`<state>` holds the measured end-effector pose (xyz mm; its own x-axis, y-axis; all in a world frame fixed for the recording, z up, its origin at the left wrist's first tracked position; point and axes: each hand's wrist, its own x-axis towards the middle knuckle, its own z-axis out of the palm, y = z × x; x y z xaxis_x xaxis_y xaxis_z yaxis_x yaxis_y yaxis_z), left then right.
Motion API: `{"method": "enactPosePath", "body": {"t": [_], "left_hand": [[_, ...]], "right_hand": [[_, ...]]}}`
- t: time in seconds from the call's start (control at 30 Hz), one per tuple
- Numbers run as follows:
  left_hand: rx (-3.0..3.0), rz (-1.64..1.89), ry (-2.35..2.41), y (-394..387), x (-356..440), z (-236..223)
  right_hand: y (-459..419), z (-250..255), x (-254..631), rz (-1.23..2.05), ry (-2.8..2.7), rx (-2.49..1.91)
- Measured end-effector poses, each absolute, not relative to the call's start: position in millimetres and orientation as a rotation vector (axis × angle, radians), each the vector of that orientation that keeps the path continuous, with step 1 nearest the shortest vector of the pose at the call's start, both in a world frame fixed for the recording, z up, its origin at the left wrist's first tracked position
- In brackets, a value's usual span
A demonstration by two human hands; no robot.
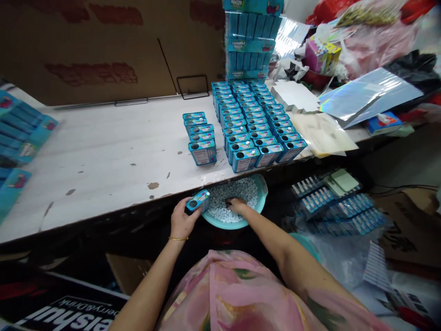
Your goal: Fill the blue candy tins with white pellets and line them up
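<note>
My left hand (182,219) is closed round a small blue candy box (197,201) with a round hole in its top, held just over the rim of a teal bowl (262,188). The bowl sits below the table edge and is full of small white candies (237,195). My right hand (234,204) reaches into those candies with its fingers curled down among them; what they hold is hidden. On the white table (103,156) above stand several rows of the same blue boxes (251,124), with a shorter row (201,135) to their left.
Stacked blue cartons (250,41) rise behind the rows. Flat white and holographic sheets (365,94) and bags lie at the right. Blue packs (20,133) sit at the table's left end. More packs (337,207) lie on the floor at the right. A cardboard wall (103,46) backs the table.
</note>
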<state>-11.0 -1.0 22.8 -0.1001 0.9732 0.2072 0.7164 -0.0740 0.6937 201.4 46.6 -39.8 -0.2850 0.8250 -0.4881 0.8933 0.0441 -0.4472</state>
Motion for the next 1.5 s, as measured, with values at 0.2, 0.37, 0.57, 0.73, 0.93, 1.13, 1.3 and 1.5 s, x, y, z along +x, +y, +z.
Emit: {"method": "enactPosePath", "body": {"t": [0.2,0.37,0.57,0.73,0.93,1.13,1.3,1.5], "left_hand": [[1.779,1.005,1.866,1,-17,25],[1.931,1.016,1.802,7,-4,23],[2.154,0.813,1.7,17,33,20],[2.258,0.701,1.69,19,44,19],[2.253,0.63,1.712,18,45,16],[2.161,0.817,1.658,18,34,19],[1.993,1.0,1.701,8,4,24],[1.859,1.069,1.778,-2,-8,25]], "right_hand": [[45,-32,239,-1.417,2.354,1.779],[38,22,274,-1.717,2.503,1.742],[36,90,265,-1.127,2.673,1.608],[33,122,241,-0.451,2.568,1.521],[30,139,209,-0.275,2.465,1.465],[32,135,232,-0.349,2.497,1.526],[37,67,272,-0.654,2.222,1.819],[44,-29,210,-0.971,2.169,1.857]]}}
